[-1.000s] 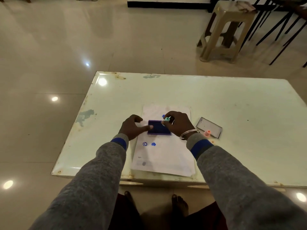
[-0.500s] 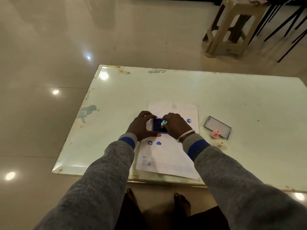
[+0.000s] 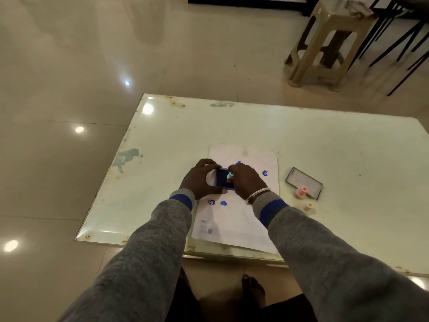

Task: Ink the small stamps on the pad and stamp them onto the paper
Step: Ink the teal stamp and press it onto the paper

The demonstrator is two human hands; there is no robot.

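A white sheet of paper [image 3: 234, 219] lies on the pale table [image 3: 301, 140], with blue stamp marks on it: a smiley [image 3: 211, 202], a blot [image 3: 223, 203] and a round mark [image 3: 265, 173]. The blue ink pad [image 3: 222, 178] rests on the paper. My left hand [image 3: 199, 180] grips the pad's left side, thumb at its near edge. My right hand [image 3: 247, 180] pinches a small teal stamp [image 3: 230, 175] and holds it down on the pad's surface.
The pad's clear lid [image 3: 304, 182] lies right of the paper, with a pink stamp [image 3: 301, 192] on its near edge and a cream stamp [image 3: 309, 206] just in front. A plastic stool [image 3: 325, 43] and dark chair legs [image 3: 399, 49] stand on the floor beyond the table.
My right hand carried the teal stamp from the pad's far right corner onto the pad's surface. My left hand shifted from flat beside the pad to gripping its left side.
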